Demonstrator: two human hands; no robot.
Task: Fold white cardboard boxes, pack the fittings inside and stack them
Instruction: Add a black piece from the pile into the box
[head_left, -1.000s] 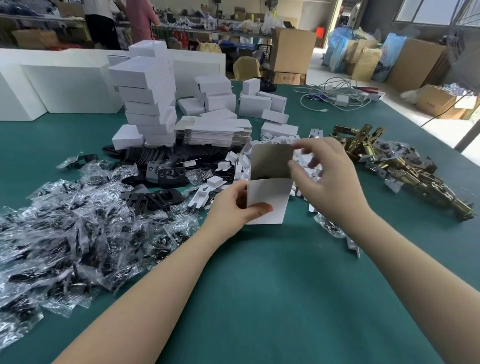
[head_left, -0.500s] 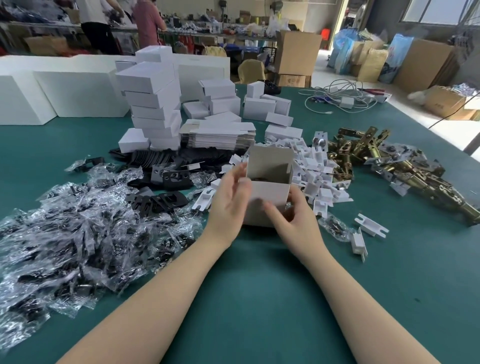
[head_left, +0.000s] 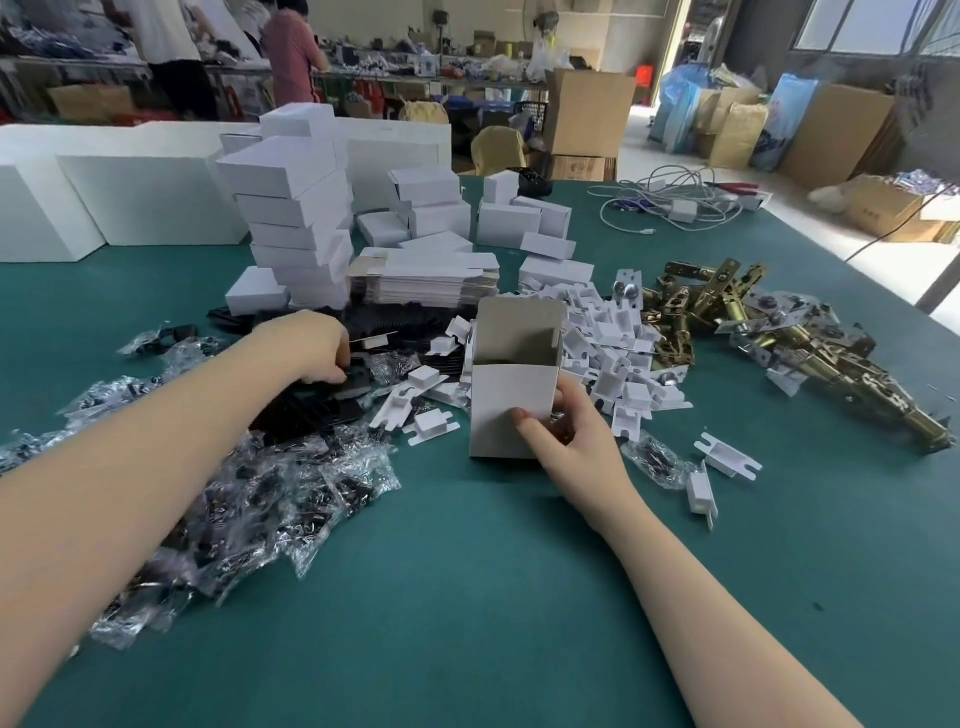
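A white cardboard box (head_left: 506, 400) stands upright on the green table (head_left: 467, 597) with its top open. My right hand (head_left: 569, 434) grips its lower right side, thumb on the front face. My left hand (head_left: 311, 345) is off to the left, fingers curled down onto a pile of black fittings (head_left: 317, 410); the fingertips are hidden. A heap of white plastic inserts (head_left: 615, 338) lies behind and right of the box. Brass latches (head_left: 789, 343) lie further right. A tall stack of folded white boxes (head_left: 298, 223) stands at the back.
Clear bags of small parts (head_left: 218, 499) cover the table's left side. Flat box blanks (head_left: 426, 280) lie behind the black fittings. White cables (head_left: 670, 205) lie at the far right. Large white blocks (head_left: 130, 197) line the back left. People stand at a far bench.
The box went from being held up in both hands to standing on the table. My left hand let go of it and moved left to the black fittings. My right hand stays on the box.
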